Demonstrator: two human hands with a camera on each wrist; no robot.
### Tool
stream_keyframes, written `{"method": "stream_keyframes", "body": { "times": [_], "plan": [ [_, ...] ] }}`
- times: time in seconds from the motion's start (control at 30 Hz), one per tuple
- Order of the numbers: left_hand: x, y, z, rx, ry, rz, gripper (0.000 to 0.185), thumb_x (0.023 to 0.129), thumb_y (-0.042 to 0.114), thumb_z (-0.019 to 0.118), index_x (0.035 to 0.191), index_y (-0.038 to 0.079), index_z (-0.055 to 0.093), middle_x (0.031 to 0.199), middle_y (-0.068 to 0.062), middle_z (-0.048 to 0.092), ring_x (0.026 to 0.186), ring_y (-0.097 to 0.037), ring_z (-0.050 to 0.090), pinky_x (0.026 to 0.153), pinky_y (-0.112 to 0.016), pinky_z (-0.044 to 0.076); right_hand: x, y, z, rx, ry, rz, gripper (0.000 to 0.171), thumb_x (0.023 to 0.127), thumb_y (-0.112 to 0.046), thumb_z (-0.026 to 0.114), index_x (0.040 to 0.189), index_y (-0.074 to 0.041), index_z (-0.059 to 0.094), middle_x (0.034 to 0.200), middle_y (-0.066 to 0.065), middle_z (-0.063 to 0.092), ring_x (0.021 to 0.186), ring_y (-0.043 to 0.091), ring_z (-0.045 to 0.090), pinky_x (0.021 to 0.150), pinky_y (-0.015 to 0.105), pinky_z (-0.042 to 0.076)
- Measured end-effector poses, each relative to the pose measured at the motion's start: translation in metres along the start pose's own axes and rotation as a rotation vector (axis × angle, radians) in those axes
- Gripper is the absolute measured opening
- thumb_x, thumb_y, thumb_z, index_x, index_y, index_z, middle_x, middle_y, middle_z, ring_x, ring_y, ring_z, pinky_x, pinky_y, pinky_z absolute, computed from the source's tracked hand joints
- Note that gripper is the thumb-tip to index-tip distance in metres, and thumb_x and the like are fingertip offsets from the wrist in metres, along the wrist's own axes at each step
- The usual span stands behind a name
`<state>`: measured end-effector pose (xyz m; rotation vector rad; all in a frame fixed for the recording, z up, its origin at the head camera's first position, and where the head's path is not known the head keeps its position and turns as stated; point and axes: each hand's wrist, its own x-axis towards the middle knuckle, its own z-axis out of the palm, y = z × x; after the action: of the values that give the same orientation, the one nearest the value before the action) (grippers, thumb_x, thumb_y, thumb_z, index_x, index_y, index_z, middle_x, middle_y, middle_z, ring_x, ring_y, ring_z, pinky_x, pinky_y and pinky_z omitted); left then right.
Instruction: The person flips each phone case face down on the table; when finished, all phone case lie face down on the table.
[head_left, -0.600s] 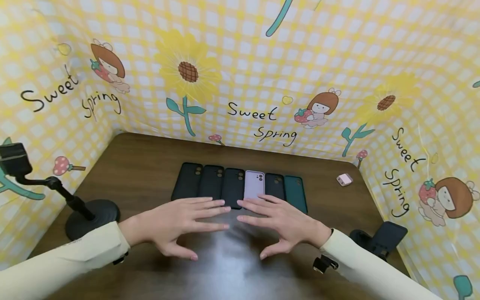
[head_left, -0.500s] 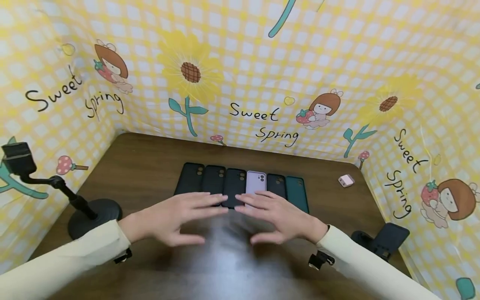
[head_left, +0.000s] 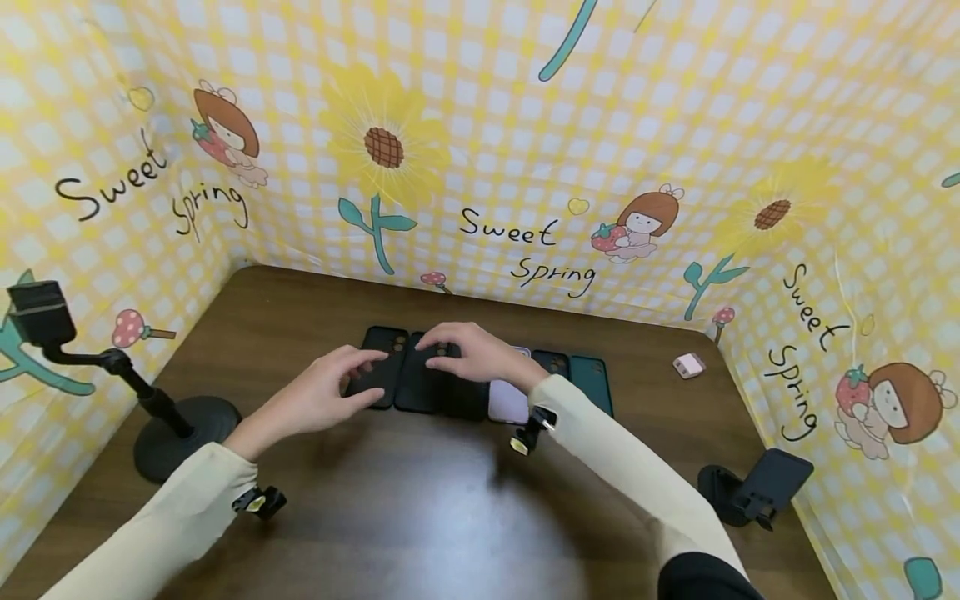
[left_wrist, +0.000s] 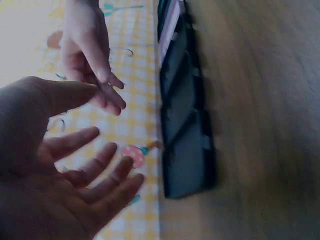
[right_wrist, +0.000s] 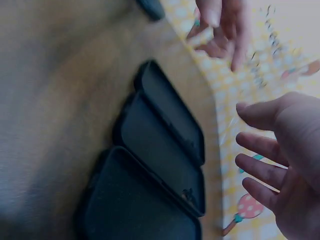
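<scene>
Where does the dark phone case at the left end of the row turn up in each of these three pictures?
Head view: the leftmost dark case lies at the row's left end, under the left hand.
Left wrist view: it is the nearest case, lower middle, beside the open palm.
Right wrist view: it is the farthest, uppermost case.
Shared landmark: the mushroom print on the yellow backdrop.
</scene>
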<state>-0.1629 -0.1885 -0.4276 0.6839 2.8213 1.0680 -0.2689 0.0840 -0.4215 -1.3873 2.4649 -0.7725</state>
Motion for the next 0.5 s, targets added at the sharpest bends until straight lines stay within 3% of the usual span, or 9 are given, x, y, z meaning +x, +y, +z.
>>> {"method": "stream_keyframes", "body": {
  "times": [0.13, 0.27, 0.37, 0.5],
  "plan": [
    [-0.007, -0.013, 0.003, 0.069, -0.076, -0.106, 0.048, 0.095, 0.026, 0.074, 0.136, 0.005, 0.063, 0.116, -0.020, 0.062, 0.092, -0.025, 0.058, 0.076, -0.037, 0.049, 0.031, 0.021, 0.011, -0.045, -0.026, 0.079, 0.030, 0.102, -0.016, 0.065, 0.131, -0.009, 0.069, 0.136, 0.006, 0.067, 0.132, 0.021, 0.059, 0.114, 0.038, 0.046],
    [-0.010, -0.022, 0.009, 0.143, -0.134, -0.196, 0.041, 0.092, 0.030, 0.077, 0.126, 0.010, 0.069, 0.118, -0.019, 0.060, 0.095, -0.026, 0.058, 0.076, -0.044, 0.051, 0.055, 0.042, 0.024, -0.066, -0.025, 0.143, 0.029, 0.103, -0.012, 0.062, 0.132, -0.011, 0.069, 0.136, 0.006, 0.067, 0.133, 0.021, 0.058, 0.115, 0.038, 0.044],
    [-0.009, -0.027, 0.014, 0.166, -0.145, -0.219, 0.033, 0.090, 0.030, 0.080, 0.117, 0.014, 0.071, 0.115, -0.015, 0.061, 0.093, -0.025, 0.058, 0.073, -0.043, 0.050, 0.067, 0.053, 0.035, -0.086, -0.010, 0.192, 0.029, 0.104, -0.012, 0.061, 0.131, -0.015, 0.071, 0.136, 0.003, 0.068, 0.133, 0.019, 0.059, 0.114, 0.035, 0.045],
    [-0.010, -0.036, 0.014, 0.187, -0.161, -0.241, 0.023, 0.089, 0.030, 0.081, 0.104, 0.016, 0.071, 0.104, -0.008, 0.062, 0.086, -0.021, 0.056, 0.068, -0.038, 0.046, 0.085, 0.053, 0.047, -0.123, 0.001, 0.189, 0.028, 0.105, -0.012, 0.058, 0.128, -0.015, 0.073, 0.134, 0.004, 0.070, 0.130, 0.019, 0.062, 0.113, 0.034, 0.046]
  ]
}}
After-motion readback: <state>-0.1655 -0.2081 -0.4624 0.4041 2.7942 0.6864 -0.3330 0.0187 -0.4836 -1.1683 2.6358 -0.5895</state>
